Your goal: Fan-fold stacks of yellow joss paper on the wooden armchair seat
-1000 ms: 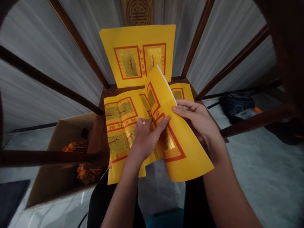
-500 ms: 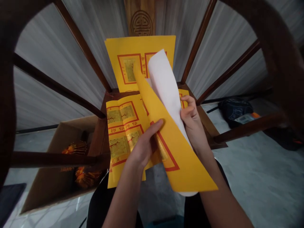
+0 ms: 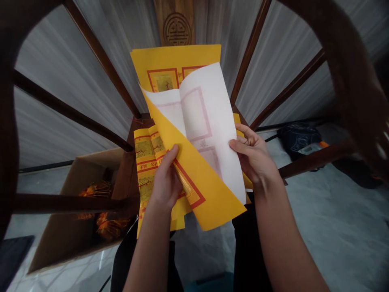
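A person sitting at a dark wooden chair point(image 3: 340, 61) holds a large yellow paper sheet point(image 3: 202, 134) up with both hands, just above the chair's seat. The sheet bends over on itself, so its white back with faint red frames faces up, while a yellow flap with a red border crosses it lower down.

The left hand point(image 3: 165, 182) grips the sheet's yellow flap, its fingers point(image 3: 168, 162) closed around the paper with the thumb side uppermost. The right hand point(image 3: 253, 158) pinches the white side at the opposite edge, its thumb point(image 3: 240, 148) pressing on the face of the paper and its fingers point(image 3: 247, 136) curled in close behind. Neither hand holds anything else.

Under the held sheet, more yellow sheets printed with red frames and gold panels point(image 3: 146, 170) lie on the chair's seat, overlapping one another and hanging past its front edge. Another yellow sheet point(image 3: 174, 56) stands against the chair's back, below a carved round emblem point(image 3: 176, 29).

To the left of the chair sits an open cardboard box point(image 3: 75, 211) holding orange and gold bundles point(image 3: 111, 228). To its right, a dark bag point(image 3: 298, 140) lies on the grey floor point(image 3: 334, 231).
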`<state>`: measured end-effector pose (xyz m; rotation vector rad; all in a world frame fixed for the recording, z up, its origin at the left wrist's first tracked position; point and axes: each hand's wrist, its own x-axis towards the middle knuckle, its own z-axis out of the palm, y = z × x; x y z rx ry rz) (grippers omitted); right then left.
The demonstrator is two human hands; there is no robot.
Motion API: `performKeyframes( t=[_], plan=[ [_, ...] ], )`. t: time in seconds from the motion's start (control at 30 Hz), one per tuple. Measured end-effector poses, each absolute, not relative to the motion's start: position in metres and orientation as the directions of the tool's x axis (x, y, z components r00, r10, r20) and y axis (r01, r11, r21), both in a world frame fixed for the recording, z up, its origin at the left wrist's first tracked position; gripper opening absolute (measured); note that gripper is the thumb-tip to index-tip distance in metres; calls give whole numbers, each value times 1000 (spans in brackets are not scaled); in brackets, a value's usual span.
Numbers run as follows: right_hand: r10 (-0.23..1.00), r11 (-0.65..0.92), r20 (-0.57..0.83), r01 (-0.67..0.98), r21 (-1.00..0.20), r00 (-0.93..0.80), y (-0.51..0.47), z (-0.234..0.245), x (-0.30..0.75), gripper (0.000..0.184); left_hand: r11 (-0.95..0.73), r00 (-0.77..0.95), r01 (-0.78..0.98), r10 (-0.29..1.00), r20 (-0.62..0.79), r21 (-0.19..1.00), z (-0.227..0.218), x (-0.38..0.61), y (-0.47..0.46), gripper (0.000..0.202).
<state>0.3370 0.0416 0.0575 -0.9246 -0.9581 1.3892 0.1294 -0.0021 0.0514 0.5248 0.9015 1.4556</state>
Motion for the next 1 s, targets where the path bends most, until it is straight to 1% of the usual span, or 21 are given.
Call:
performKeyframes(
  t=[0.17,0.27,0.4,0.5,0.57,0.63,0.7,0.73,0.77,0.8,0.87,0.93,1.0],
  plan=[
    [998,-58,-48,-377,-924,-36,42,56,332,58,111,-128,-609,963,-235,785,57,130,-4,49],
    [998,-58,-48,-364,-930,-36,43,54,330,58,112,-131,-619,961,-243,777,59,128,-5,51],
    [999,37,34,-300,-953,15,44,50,327,54,84,-153,-611,963,-222,787,62,125,-5,50],
    [993,119,117,-240,-963,22,44,47,326,45,77,-138,-597,971,-197,799,61,124,-4,51],
    [983,183,185,-149,-972,-1,44,47,324,30,74,-132,-601,973,-190,796,59,124,-4,49],
    [956,293,294,44,-955,-2,42,49,321,16,56,-142,-595,975,-173,801,56,126,-3,45],
    [909,400,417,259,-879,15,38,55,316,16,45,-153,-569,975,-160,821,53,128,-3,43],
    [885,436,466,326,-839,13,34,59,312,17,50,-154,-550,975,-160,833,52,129,-3,43],
    [874,460,486,344,-818,-12,31,64,308,18,66,-147,-530,975,-168,846,51,131,-3,45],
    [879,467,473,313,-827,-59,27,68,304,18,79,-138,-511,975,-172,856,49,132,-3,47],
    [908,401,368,163,-901,-200,19,76,298,19,74,-119,-484,982,-149,872,46,135,-3,53],
    [921,259,244,8,-966,-304,16,78,294,23,39,-111,-476,988,-104,878,41,137,-3,55],
    [934,134,158,-94,-987,-322,16,75,292,31,26,-103,-478,991,-86,878,36,137,-2,55]
  ],
)
